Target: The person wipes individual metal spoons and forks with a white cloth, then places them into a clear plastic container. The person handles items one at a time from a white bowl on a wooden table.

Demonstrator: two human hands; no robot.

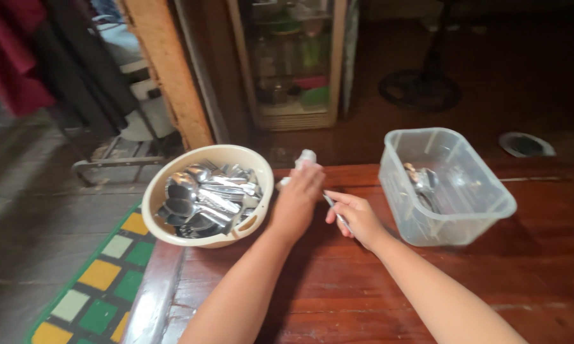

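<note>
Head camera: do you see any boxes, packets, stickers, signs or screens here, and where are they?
None show clearly.
Closest are two containers on the red-brown wooden table:
Round cream plastic bowl, left edge, heaped with metal spoons.
Clear rectangular plastic tub, right, few spoons inside.
Glass-door cabinet, behind: blurry coloured containers.

Glossy metal spoons (204,204), matt cream plastic bowl (166,178), clear plastic tub (484,204), polished reddish wood table (363,299).

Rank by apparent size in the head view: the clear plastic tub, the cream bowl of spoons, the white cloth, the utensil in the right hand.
1. Clear plastic tub and cream bowl: nearly alike, too close to rank.
2. White cloth, mostly hidden by the left hand.
3. Utensil in the right hand: only a thin sliver shows.
</note>
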